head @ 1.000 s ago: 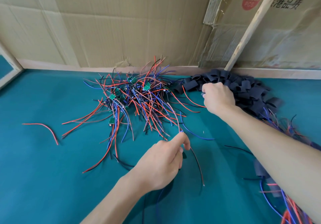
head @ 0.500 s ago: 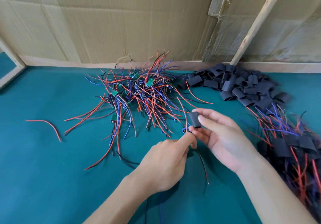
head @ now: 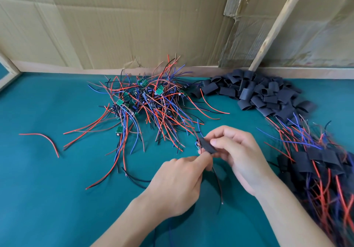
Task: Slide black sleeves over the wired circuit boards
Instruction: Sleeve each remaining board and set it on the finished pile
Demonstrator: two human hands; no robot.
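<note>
My right hand (head: 237,154) pinches a black sleeve (head: 206,146) between thumb and fingers just above the teal table. My left hand (head: 180,181) pinches the wires of a small circuit board right below the sleeve; the board itself is mostly hidden at the sleeve's lower end, and its wires (head: 217,181) trail down toward me. A tangled heap of bare wired boards (head: 145,101) with red, blue and black leads lies behind my hands. A pile of loose black sleeves (head: 256,93) sits at the back right.
Sleeved boards with wires (head: 316,166) are heaped along the right edge. A lone red wire (head: 44,139) lies at the left. Cardboard walls (head: 134,22) and a slanted wooden stick (head: 275,24) close off the back of the teal table (head: 47,198).
My right hand went from the sleeve pile back to the middle with one sleeve. It now holds the sleeve lower, against the board end that my left hand holds.
</note>
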